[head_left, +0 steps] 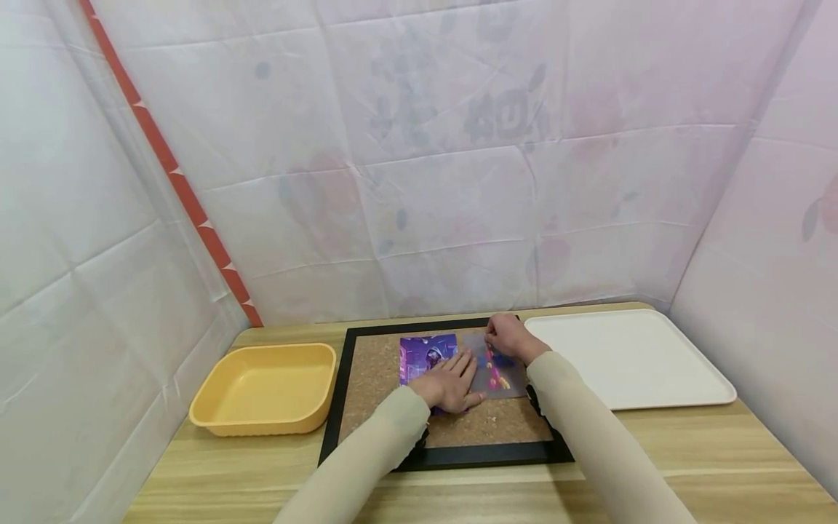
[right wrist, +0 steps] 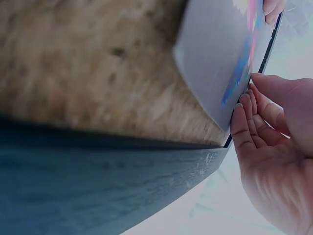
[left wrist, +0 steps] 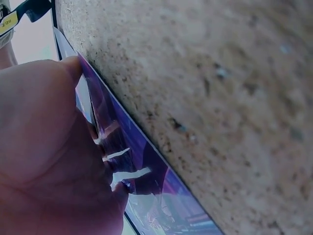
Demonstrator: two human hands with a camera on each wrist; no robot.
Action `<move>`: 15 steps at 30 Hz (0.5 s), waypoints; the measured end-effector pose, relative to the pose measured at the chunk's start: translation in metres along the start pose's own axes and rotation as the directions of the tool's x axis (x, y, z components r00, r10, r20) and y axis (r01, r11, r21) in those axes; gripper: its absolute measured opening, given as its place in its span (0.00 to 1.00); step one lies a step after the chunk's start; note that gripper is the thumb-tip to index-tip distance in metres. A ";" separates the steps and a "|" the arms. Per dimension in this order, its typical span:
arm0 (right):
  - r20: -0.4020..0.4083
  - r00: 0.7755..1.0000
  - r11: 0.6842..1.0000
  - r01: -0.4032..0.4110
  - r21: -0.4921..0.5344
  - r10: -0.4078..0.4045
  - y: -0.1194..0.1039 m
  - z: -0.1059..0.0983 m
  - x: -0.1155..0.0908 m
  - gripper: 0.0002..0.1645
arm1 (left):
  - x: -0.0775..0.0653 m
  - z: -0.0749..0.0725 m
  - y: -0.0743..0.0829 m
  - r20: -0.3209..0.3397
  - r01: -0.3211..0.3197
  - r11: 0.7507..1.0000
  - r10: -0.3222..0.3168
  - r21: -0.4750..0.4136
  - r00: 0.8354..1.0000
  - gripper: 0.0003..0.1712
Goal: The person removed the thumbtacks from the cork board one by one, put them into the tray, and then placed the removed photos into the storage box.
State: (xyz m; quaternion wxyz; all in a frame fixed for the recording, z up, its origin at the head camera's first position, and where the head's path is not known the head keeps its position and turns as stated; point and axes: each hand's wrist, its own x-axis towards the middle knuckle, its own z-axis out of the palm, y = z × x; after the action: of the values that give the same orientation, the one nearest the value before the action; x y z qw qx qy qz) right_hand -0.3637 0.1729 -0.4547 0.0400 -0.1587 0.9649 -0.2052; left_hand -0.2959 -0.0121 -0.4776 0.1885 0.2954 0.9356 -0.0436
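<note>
My left hand (head_left: 452,383) lies with fingers spread, pressing on a glossy purple printed sheet (head_left: 419,353) and the neighbouring edge of a translucent sheet (head_left: 513,386). Bright pink, yellow and blue patches mark that translucent sheet. Over its upper part, my right hand (head_left: 512,336) bends its fingers and pinches at the surface; the exact bit pinched is hidden in the head view. The right wrist view has the thumb and fingertips (right wrist: 239,110) close together at the translucent sheet (right wrist: 210,58). In the left wrist view, the palm (left wrist: 39,122) covers part of the purple sheet (left wrist: 171,196).
Both sheets lie on a cork board (head_left: 373,393) with a black frame (head_left: 484,456). A yellow tray (head_left: 262,422) stands at the left, and a white tray (head_left: 628,356) at the right touches or nears the board. White cloth walls (head_left: 425,182) enclose the wooden table (head_left: 216,480).
</note>
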 end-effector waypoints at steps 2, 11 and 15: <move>0.002 1.000 1.000 -0.008 -0.005 0.008 0.001 0.001 0.001 0.10 | 0.000 0.000 0.000 0.003 0.001 1.000 -0.001 -0.001 1.000 0.46; -0.014 0.999 0.999 -0.046 -0.021 0.046 -0.001 0.002 0.004 0.12 | 0.001 0.001 0.000 0.003 0.000 1.000 0.000 -0.003 1.000 0.46; -0.010 0.999 0.999 -0.045 -0.027 0.045 -0.002 0.002 0.004 0.15 | 0.002 0.002 -0.001 0.004 0.001 1.000 -0.001 -0.007 1.000 0.46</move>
State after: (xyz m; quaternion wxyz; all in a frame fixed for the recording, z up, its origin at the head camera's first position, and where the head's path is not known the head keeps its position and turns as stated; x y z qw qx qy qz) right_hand -0.3667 0.1691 -0.4562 0.0381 -0.1367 0.9711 -0.1919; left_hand -0.2971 -0.0120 -0.4806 0.1915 0.2941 0.9355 -0.0409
